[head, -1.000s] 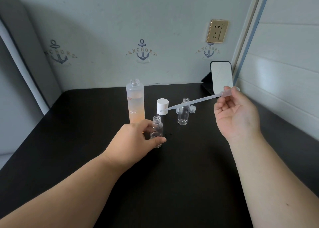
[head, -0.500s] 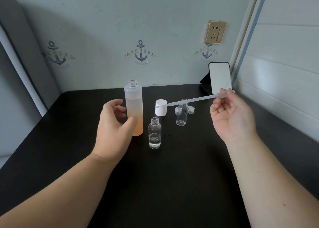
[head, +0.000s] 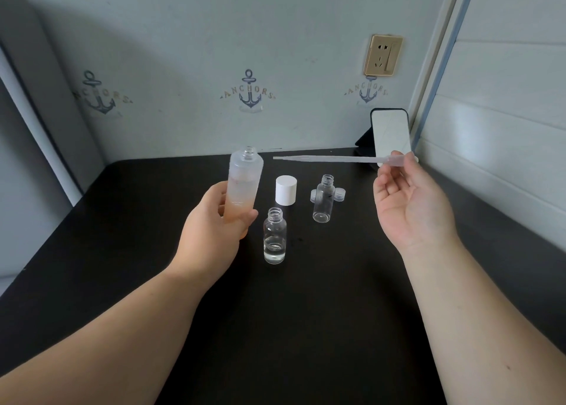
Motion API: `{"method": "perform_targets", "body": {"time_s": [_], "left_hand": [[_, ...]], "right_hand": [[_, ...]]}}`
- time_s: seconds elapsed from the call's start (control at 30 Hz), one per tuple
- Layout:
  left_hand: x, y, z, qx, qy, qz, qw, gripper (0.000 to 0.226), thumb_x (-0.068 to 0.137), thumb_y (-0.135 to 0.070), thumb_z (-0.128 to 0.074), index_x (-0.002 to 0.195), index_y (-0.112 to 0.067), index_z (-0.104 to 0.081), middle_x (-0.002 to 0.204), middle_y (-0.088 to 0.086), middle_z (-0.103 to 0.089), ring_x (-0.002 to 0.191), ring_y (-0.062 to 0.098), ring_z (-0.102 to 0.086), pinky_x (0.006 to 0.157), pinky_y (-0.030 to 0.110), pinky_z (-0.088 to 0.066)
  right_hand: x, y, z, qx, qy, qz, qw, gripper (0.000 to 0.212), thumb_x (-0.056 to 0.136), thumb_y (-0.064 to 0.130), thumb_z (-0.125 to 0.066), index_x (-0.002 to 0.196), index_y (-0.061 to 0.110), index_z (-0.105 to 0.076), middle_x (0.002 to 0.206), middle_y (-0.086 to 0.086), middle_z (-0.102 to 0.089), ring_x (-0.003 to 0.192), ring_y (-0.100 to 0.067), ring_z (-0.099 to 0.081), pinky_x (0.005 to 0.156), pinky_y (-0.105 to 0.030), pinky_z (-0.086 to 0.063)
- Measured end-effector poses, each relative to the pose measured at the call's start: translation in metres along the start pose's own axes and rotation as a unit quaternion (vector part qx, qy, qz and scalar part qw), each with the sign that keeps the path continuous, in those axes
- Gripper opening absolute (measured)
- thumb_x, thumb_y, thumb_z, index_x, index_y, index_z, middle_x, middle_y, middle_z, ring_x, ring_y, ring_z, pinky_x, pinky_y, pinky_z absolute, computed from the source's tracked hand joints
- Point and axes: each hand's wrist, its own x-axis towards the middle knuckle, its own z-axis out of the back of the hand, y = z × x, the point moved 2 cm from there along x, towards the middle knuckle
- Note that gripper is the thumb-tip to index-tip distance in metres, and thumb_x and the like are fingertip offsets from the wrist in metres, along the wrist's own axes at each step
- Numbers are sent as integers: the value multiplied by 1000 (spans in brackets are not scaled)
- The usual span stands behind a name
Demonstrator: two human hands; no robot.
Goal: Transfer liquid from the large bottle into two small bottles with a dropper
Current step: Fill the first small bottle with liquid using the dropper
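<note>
Left hand [head: 211,230] grips the open large bottle [head: 244,187] tilted above the table [head: 306,328], right hand [head: 410,202] pinches the dropper [head: 337,159] level, tip near the bottle's mouth, beside two small bottles [head: 274,236].

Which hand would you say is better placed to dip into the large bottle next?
The right hand: it already pinches the dropper, tip near the large bottle mouth, while the left hand grips that bottle.

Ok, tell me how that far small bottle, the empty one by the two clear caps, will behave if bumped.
The far small bottle looks empty and thin-walled, so it is probably very light. Tall on a narrow base, it would likely tip easily. Round-bodied, it might roll toward the clear caps or the white cap.
</note>
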Motion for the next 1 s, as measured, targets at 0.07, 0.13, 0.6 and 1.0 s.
{"method": "perform_targets", "body": {"time_s": [0.07, 0.13, 0.6, 1.0], "left_hand": [[-2, -2, 1, 0, 0, -13, 1000, 41, 89, -35, -73, 117, -53, -48, 102, -29, -61, 97, -3, -60, 81, 26, -52], [-4, -5, 2, 2, 6, -21, 1000, 41, 89, -33, -72, 108, -60, -48, 103, -31, -61, 99, 0, -61, 86, 35, -55], [-2, -4, 4, 87, -13, -78, 993, 44, 86, -26, -73, 114, -53, -52, 103, -23, -58, 97, -8, -51, 73, 16, -37], [-3, -3, 3, 141, -34, -115, 983, 49, 85, -20, -76, 129, -34, -61, 108, -17, -56, 99, 7, -51, 78, 18, -36]], "right_hand": [[1, 1, 1, 0, 6, 10, 1000, 14, 99, 15, -65, 95, 2, -70, 82, -3, -75, 74, -13, -70, 68, -22, -55], [1, 1, 1, -5, 10, 15, 1000, 15, 99, 16, -65, 95, 2, -71, 83, -2, -76, 75, -13, -71, 70, -22, -55], [1, 7, 1, -77, 9, 51, 996, 25, 99, 15, -63, 81, 12, -80, 85, -3, -74, 71, -13, -68, 69, -23, -55], [-3, 3, -1, -137, 36, 52, 989, 17, 92, 6, -69, 81, 13, -80, 83, -7, -75, 68, -12, -69, 65, -20, -54]]}}
